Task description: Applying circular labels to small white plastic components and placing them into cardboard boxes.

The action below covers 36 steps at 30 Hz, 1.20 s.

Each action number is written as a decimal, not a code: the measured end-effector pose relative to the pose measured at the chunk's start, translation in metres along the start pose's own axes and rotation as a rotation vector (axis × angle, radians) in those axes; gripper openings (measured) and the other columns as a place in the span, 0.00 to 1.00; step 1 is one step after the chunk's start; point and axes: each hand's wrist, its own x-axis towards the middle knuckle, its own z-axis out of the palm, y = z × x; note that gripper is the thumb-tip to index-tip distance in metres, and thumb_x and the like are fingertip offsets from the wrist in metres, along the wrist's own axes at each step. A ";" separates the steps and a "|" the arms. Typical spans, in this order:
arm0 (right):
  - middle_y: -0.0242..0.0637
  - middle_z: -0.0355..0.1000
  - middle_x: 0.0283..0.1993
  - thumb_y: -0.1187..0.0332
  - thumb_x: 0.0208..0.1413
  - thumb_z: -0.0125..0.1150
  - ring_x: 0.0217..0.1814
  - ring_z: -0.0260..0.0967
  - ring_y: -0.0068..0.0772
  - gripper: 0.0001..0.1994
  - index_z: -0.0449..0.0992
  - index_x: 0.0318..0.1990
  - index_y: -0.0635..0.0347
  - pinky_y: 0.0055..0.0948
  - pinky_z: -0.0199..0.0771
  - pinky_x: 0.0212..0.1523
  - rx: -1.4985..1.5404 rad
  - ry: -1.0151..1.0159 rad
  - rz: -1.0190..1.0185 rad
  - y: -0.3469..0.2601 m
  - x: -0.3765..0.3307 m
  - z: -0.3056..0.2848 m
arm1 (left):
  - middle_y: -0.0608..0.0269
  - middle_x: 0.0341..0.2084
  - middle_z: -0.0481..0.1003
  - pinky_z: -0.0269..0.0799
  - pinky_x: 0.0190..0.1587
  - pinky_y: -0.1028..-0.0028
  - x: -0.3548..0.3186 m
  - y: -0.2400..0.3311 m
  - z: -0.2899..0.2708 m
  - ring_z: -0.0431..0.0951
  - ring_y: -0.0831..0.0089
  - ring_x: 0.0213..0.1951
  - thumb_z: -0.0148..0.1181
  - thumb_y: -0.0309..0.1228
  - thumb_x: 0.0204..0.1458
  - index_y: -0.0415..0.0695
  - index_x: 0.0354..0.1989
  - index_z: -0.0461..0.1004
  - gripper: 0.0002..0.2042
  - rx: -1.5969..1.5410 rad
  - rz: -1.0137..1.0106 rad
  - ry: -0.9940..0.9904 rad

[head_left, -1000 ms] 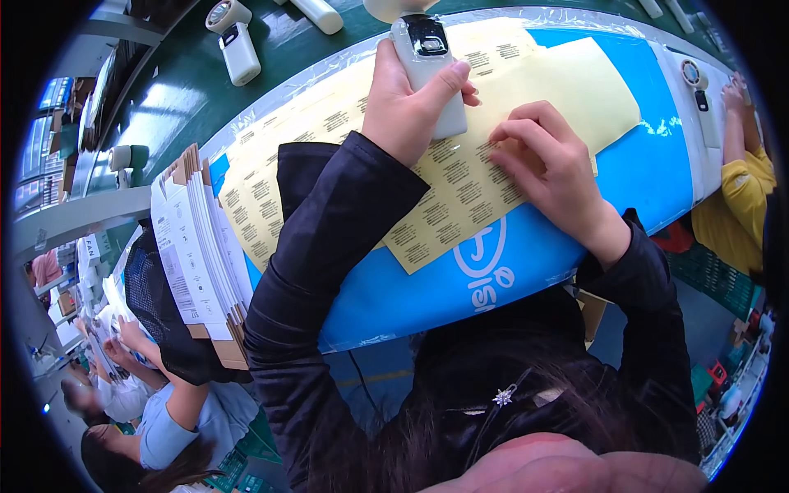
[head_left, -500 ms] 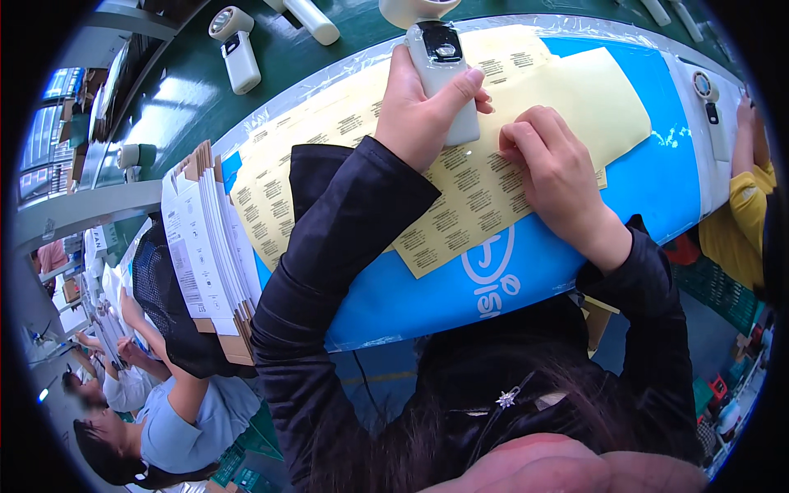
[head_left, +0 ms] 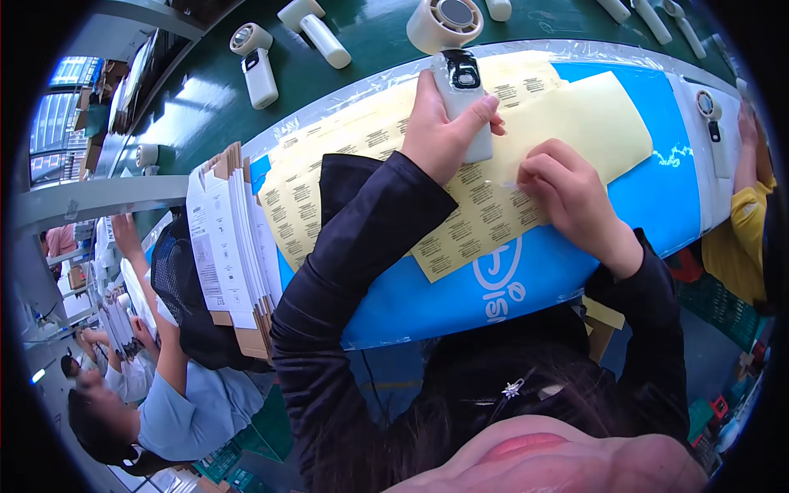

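Observation:
My left hand (head_left: 440, 135) is wrapped round the white handle of a handheld fan (head_left: 459, 97), with the thumb across its front. A glossy black panel sits at the top of the handle, below the round fan head. Beside it, my right hand (head_left: 575, 197) hovers over a pale yellow sheet of printed labels (head_left: 491, 212), its thumb and fingertips pinched together. Whatever lies in that pinch is too small to make out. Several such sheets overlap under both hands, and a blank yellow sheet (head_left: 604, 119) lies to the right.
A blue plastic-covered surface (head_left: 386, 308) lies under the sheets. Folded cartons (head_left: 226, 246) stand at the left. More handheld fans (head_left: 260, 78) rest on the green table (head_left: 193, 107) beyond. Co-workers sit at the left, and a yellow sleeve (head_left: 746, 205) shows at the right.
The whole view has shifted, so things appear lower and mostly farther right. My left hand keeps its hold on the fan; my right hand stays pinched near the labels. A co-worker's arm at left is raised higher.

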 end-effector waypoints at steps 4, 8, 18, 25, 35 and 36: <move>0.35 0.64 0.36 0.80 0.47 0.55 0.35 0.62 0.31 0.05 0.68 0.30 0.59 0.26 0.66 0.37 0.279 -0.112 -0.017 -0.004 0.009 -0.046 | 0.54 0.27 0.70 0.72 0.35 0.72 0.001 0.011 -0.001 0.74 0.68 0.27 0.58 0.31 0.49 0.40 0.46 0.54 0.21 -0.049 -0.093 0.009; 0.37 0.63 0.40 0.80 0.49 0.54 0.37 0.62 0.31 0.04 0.67 0.29 0.60 0.28 0.67 0.38 0.445 0.035 -0.189 -0.020 0.037 -0.088 | 0.51 0.31 0.69 0.72 0.36 0.71 0.012 0.043 -0.002 0.74 0.68 0.30 0.57 0.29 0.50 0.37 0.47 0.53 0.22 -0.132 -0.196 0.021; 0.37 0.63 0.38 0.75 0.50 0.54 0.36 0.59 0.29 0.02 0.68 0.30 0.59 0.25 0.64 0.36 0.850 0.236 -0.182 -0.060 0.099 -0.055 | 0.48 0.32 0.68 0.71 0.44 0.67 0.003 0.123 0.005 0.73 0.61 0.37 0.51 0.24 0.52 0.26 0.44 0.57 0.16 -0.908 -0.156 0.168; 0.37 0.63 0.36 0.76 0.49 0.56 0.33 0.59 0.28 0.02 0.68 0.29 0.60 0.23 0.63 0.34 0.860 0.282 -0.075 -0.057 0.104 -0.045 | 0.48 0.33 0.68 0.71 0.44 0.67 -0.010 0.114 0.003 0.72 0.62 0.37 0.50 0.24 0.52 0.27 0.44 0.57 0.16 -0.970 -0.171 0.172; 0.37 0.64 0.33 0.76 0.47 0.58 0.29 0.58 0.25 0.03 0.69 0.28 0.62 0.21 0.62 0.31 0.859 0.291 -0.040 -0.060 0.102 -0.044 | 0.49 0.34 0.67 0.70 0.44 0.67 -0.013 0.109 0.003 0.72 0.62 0.38 0.49 0.24 0.52 0.28 0.45 0.57 0.15 -0.987 -0.166 0.171; 0.37 0.64 0.33 0.76 0.47 0.58 0.29 0.57 0.25 0.03 0.69 0.28 0.62 0.20 0.61 0.31 0.857 0.290 -0.040 -0.061 0.102 -0.044 | 0.49 0.34 0.67 0.70 0.44 0.67 -0.013 0.109 0.003 0.72 0.62 0.38 0.49 0.24 0.52 0.28 0.45 0.57 0.15 -0.987 -0.165 0.171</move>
